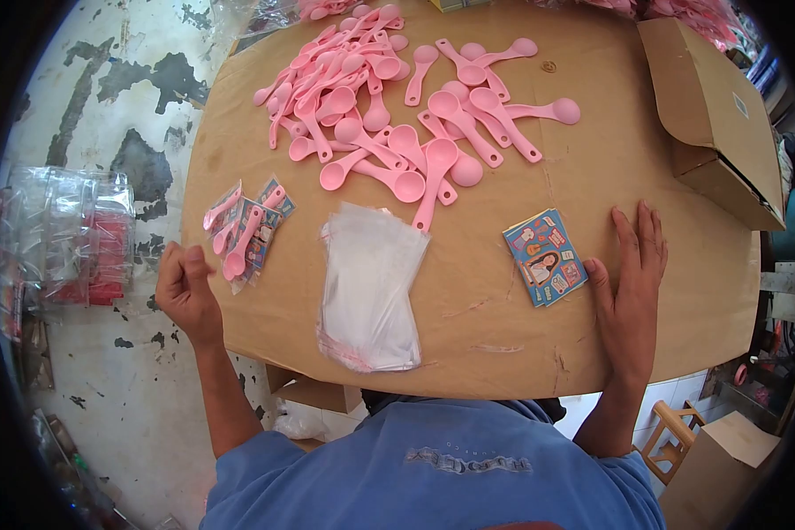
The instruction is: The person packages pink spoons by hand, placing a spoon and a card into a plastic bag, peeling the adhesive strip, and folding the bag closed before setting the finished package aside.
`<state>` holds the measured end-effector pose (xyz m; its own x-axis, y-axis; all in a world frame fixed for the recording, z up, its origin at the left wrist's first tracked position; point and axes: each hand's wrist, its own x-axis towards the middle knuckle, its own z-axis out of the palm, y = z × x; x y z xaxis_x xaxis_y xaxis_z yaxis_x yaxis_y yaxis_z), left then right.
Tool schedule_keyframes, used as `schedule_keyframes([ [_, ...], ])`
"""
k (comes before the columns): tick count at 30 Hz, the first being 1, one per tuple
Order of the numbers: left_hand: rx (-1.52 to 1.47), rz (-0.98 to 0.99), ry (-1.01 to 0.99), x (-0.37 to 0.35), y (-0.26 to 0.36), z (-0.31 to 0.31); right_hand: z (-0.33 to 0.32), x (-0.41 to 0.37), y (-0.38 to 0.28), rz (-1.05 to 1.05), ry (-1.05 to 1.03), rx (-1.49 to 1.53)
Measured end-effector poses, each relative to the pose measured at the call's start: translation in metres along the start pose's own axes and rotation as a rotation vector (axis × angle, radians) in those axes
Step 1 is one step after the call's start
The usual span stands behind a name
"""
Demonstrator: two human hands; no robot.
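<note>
While the right hand (632,283) lies open and flat on the cardboard-covered table (503,344) at about 4 o'clock, palm down with fingers stretched toward 12 o'clock, its thumb sits just beside, perhaps touching, the stack of printed cards (546,258). The left hand (184,287) hovers at the table's 8 o'clock edge with its fingers curled in loosely. Nothing shows inside it, and it is nearest the packed spoons (246,231).

The card stack lies printed face up, slightly fanned, its long axis running from 11 o'clock to 5 o'clock. The packed spoons lie slanted the other way, handles toward 1 o'clock and bowls toward 7 o'clock.

The likeliest slip, as I judge it, is a sideways nudge of the thumb that fans the cards further or lifts 2 together, since the stack is loose and thin. The packed spoons sit close to the 8 o'clock rim, so a brush from the curled left hand could tip them to the floor, where a bundle of clear packets (71,234) already lies. The clear plastic bags (371,287) at 6 o'clock are slippery and overhang toward the near edge, so a sleeve could drag them off. The loose pink spoons (389,106) heaped at 12 o'clock and the cardboard box (707,106) at 2 o'clock are well apart from both hands
</note>
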<state>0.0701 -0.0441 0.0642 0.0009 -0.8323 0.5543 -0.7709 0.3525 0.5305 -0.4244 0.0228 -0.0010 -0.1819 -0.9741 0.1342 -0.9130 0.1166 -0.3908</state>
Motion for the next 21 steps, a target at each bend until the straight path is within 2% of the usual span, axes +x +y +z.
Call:
schedule_keyframes([
  [2, -0.112, -0.078, 0.098, -0.008, 0.003, 0.001, 0.0, -0.001, 0.0, -0.002, 0.003, 0.0],
  [5, -0.458, -0.077, 0.135, -0.009, 0.009, 0.014, 0.001, -0.001, 0.002, -0.008, 0.01, -0.003],
  [8, -0.596, -0.145, 0.178, -0.014, 0.022, 0.025, 0.002, -0.002, 0.003, -0.019, 0.018, 0.002],
  [11, -0.478, -0.212, 0.167, -0.016, 0.044, 0.031, 0.002, -0.002, 0.004, -0.023, 0.044, 0.042],
  [13, -0.383, -0.19, 0.198, -0.02, 0.067, 0.045, 0.002, -0.003, 0.004, -0.017, 0.095, 0.106],
  [14, -0.337, -0.179, 0.211, -0.022, 0.072, 0.049, 0.001, -0.003, 0.006, 0.016, 0.159, 0.247],
  [16, -0.293, -0.14, 0.045, -0.033, 0.062, 0.043, 0.001, -0.006, 0.009, 0.086, 0.284, 0.528],
  [19, -0.324, -0.174, -0.155, -0.049, 0.063, 0.04, 0.002, -0.008, 0.01, 0.104, 0.523, 0.688],
  [21, -0.364, -0.201, -0.234, -0.059, 0.07, 0.048, 0.001, -0.013, 0.016, 0.118, 0.522, 0.767],
])
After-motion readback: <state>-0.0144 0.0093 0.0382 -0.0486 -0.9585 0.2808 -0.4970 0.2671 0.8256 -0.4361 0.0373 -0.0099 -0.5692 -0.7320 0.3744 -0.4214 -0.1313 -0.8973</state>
